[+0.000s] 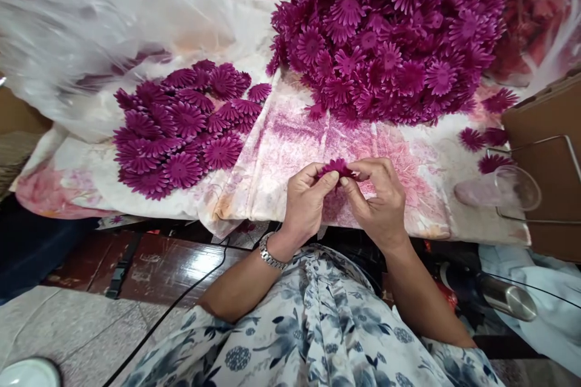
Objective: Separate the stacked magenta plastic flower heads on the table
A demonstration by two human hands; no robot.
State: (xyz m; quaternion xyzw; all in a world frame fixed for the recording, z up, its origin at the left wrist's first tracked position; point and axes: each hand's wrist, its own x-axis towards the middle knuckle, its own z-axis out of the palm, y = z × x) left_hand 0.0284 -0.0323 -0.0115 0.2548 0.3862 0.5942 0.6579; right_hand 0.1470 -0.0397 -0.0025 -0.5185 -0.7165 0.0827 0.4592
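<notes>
Between my two hands, just above the front edge of the cloth, is a magenta artificial flower head (337,167). My left hand (306,196) pinches its left side with thumb and forefinger. On the other side my right hand (379,196) grips it the same way, the thumbs close together. The fingers cover much of the flower's lower part. Beyond my hands rises a big heap of magenta flower heads (390,42). To the left lies a lower pile of flat magenta flower heads (181,127).
A floral cloth (290,127) covers the table. Clear plastic sheeting (113,30) lies at the back left. At the right are a cardboard box (549,163), a wire frame (569,148), a clear plastic cup (517,187) and several loose flowers (472,139). A steel flask (508,297) lies below.
</notes>
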